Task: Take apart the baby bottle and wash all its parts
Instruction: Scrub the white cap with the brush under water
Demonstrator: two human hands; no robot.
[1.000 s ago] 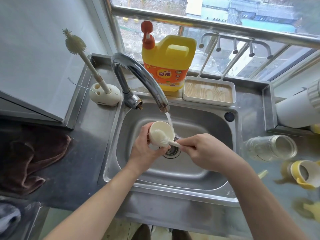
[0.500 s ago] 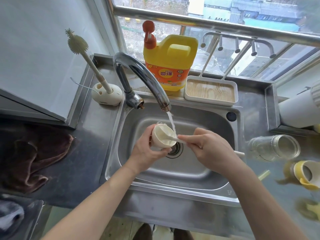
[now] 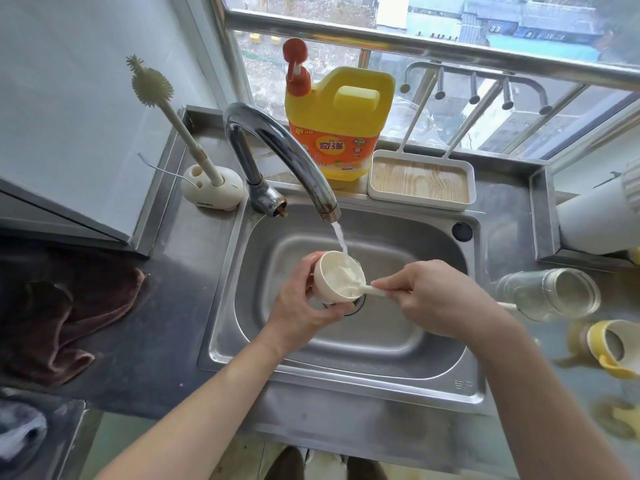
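Over the sink's drain my left hand (image 3: 298, 303) grips a cream bottle cap (image 3: 332, 285), its open side up under the running tap (image 3: 277, 157). My right hand (image 3: 440, 299) holds a small cream brush (image 3: 367, 289) by its handle, and the brush head is inside the cap. Water falls into the cap. On the counter to the right, the clear glass bottle body (image 3: 550, 294) lies on its side. A yellow collar with a white part (image 3: 613, 348) lies just in front of it.
The steel sink (image 3: 346, 362) fills the middle. A long brush stands in a cream holder (image 3: 211, 188) at the back left. Yellow detergent jug (image 3: 337, 126) and a wood-lined tray (image 3: 420, 178) sit behind the basin. A brown cloth (image 3: 65, 317) lies left.
The cap has tipped so its opening faces more upward under the stream. The brush has shifted inside it, and both hands stay over the drain.
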